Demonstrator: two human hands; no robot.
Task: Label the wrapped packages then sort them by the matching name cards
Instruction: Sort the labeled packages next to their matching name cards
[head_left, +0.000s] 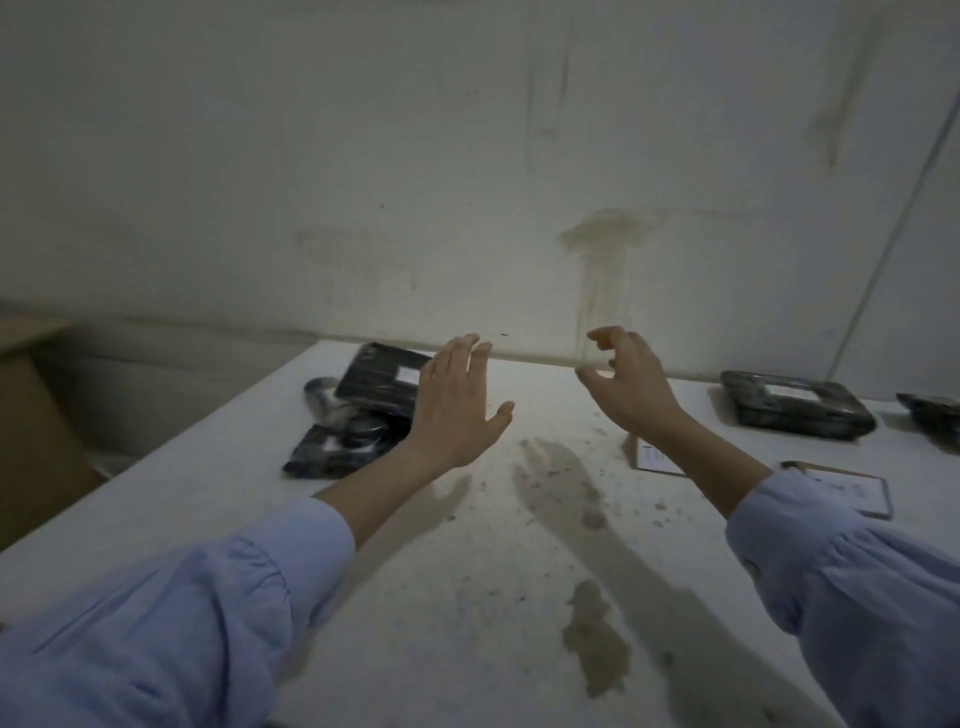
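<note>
Hands over stained table, empty: left hand spread flat, right hand loosely curled.

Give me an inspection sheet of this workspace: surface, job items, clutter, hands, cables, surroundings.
Surface: white table, stained and gritty in the middle.
Job's things: upper left package and right package, black wrap with white labels; lower left package, pale patch on top; edge package, cut off by the frame; blue-lettered name card and dark-edged name card, both partly hidden by the right arm.
Clutter: shiny roll-like object beside the left packages, too blurred to identify.
Hands: left hand open above the table; right hand loosely curled, holding nothing.
Cables: thin line up the right wall; cable or pipe, cannot tell.
Surroundings: stained wall; cardboard box at left.
</note>
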